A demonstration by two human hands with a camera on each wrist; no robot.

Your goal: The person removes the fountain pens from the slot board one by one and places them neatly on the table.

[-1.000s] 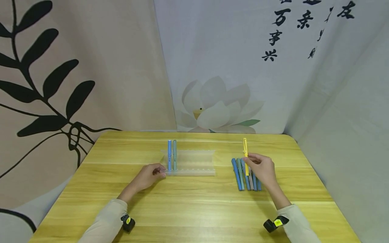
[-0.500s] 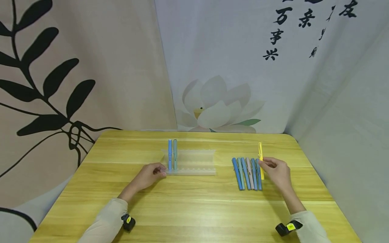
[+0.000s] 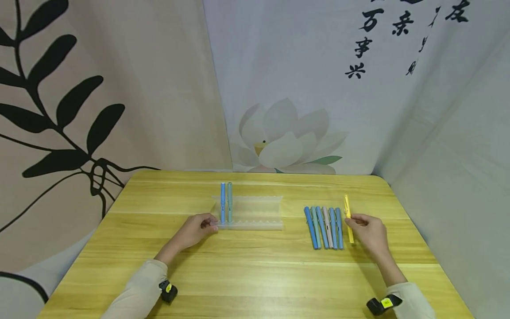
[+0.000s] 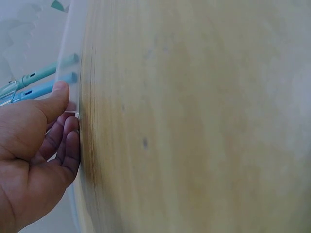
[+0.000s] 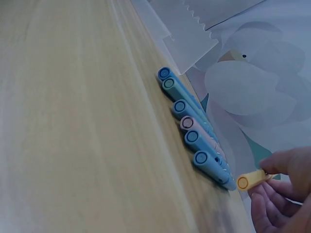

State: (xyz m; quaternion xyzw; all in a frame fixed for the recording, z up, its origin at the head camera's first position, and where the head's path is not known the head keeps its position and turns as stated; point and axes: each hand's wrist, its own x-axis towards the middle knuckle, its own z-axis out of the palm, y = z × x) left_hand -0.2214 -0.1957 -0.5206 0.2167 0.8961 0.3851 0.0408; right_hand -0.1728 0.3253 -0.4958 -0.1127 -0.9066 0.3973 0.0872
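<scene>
My right hand (image 3: 370, 232) pinches a yellow pen (image 3: 348, 217) between thumb and fingers, just right of a row of pens. In the right wrist view the yellow pen (image 5: 250, 179) is tilted, its end close to the nearest blue pen (image 5: 211, 167). My left hand (image 3: 197, 230) grips the front left corner of a clear plastic pen rack (image 3: 256, 212). Thumb and curled fingers meet at that corner in the left wrist view. A blue pen (image 3: 222, 204) and a green pen (image 3: 229, 204) lie side by side on the rack's left part.
Several blue, green and pinkish-grey pens (image 3: 327, 226) lie in a row on the wooden table (image 3: 255, 274), right of the rack. Notches run along the rack's edge. A printed cloth (image 3: 287, 88) hangs behind the table's back edge.
My right hand has carried the yellow pen rightward from above the row and lowered it to the row's right side. The left hand and the rack have stayed in place.
</scene>
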